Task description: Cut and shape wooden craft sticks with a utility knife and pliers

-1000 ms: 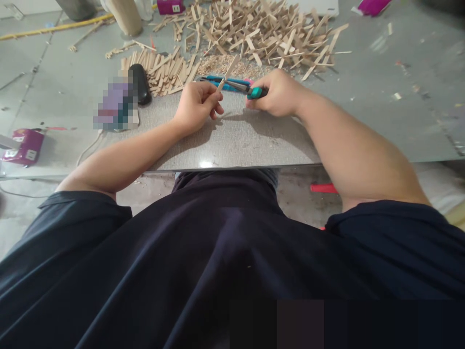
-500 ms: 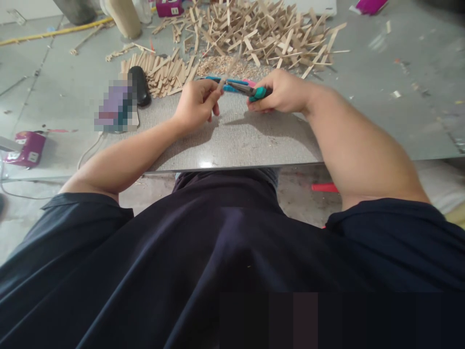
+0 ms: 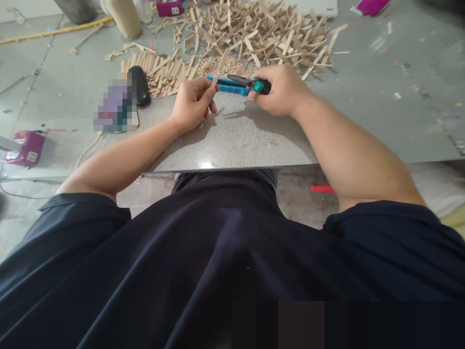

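Observation:
My left hand (image 3: 192,103) pinches a thin wooden stick (image 3: 219,69) that points up and away from me. My right hand (image 3: 281,89) is closed round the teal and black handles of a pair of pliers (image 3: 249,83), whose jaws point left toward the stick. Both hands hover over the far edge of a grey board (image 3: 240,140). A blue tool (image 3: 227,87) lies on the board just under the pliers.
A big heap of wooden sticks (image 3: 261,34) and a smaller stack (image 3: 163,72) lie beyond the hands, with wood chips between. A black case (image 3: 140,85) and a blurred object (image 3: 116,104) sit at the left. A magenta box (image 3: 25,148) lies on the floor.
My right hand has moved up and slightly left with the pliers. The left hand has tilted the stick, which now stands sharp instead of smeared by motion.

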Tool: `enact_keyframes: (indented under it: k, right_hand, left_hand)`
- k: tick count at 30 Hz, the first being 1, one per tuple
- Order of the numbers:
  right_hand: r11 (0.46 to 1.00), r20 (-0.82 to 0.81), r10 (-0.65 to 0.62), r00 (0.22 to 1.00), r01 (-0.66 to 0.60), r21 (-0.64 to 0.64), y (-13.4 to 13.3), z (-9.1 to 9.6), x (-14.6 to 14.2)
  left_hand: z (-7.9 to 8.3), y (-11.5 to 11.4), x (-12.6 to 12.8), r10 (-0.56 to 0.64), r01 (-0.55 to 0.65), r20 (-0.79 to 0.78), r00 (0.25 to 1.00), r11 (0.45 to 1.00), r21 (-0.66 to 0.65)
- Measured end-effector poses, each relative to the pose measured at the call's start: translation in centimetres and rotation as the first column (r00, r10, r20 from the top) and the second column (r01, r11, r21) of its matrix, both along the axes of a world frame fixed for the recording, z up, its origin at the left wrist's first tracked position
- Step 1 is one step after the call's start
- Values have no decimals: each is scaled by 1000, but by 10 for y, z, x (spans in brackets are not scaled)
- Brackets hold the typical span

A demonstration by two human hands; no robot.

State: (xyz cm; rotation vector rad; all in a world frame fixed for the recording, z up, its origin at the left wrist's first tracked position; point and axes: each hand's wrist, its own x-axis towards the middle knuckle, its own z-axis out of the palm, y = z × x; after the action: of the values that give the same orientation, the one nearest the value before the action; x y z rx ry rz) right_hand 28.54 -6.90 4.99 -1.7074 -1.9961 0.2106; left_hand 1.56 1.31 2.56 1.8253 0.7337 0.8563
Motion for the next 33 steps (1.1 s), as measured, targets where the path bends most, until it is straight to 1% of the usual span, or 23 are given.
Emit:
enact_keyframes:
  k: [4, 9, 13, 18, 22, 28, 31, 33]
  right_hand:
    - [998, 96, -33, 995, 27, 62, -6, 5, -7]
    - [988, 228, -144, 963, 129, 81, -12, 8, -23]
    - [987, 243, -148, 959, 130, 91, -17, 11, -28]
    - [982, 287, -185, 940, 165, 93, -19, 14, -31]
    - [986, 256, -165, 952, 151, 72, -22, 16, -35]
    - [981, 234, -196, 952, 190, 46, -24, 18, -36]
    - [985, 167, -172, 971, 170, 26, -19, 14, -32]
    - [988, 116, -153, 981, 152, 17, -15, 10, -29]
  left_hand:
    - [2, -5, -1, 19, -19, -9, 1000, 1000, -22]
    - [6, -11, 1, -1, 2, 11, 1000, 999, -51]
    - [8, -12, 3, 34, -31, 48, 998, 997, -70]
    - [9, -14, 2, 36, -34, 30, 999, 997, -74]
    - [9, -15, 0, 34, -33, 22, 999, 997, -65]
    - [3, -12, 1, 15, -15, 7, 1000, 999, -49]
    - [2, -7, 1, 17, -17, 19, 1000, 1000, -8]
    - [4, -4, 0, 25, -25, -12, 1000, 999, 37]
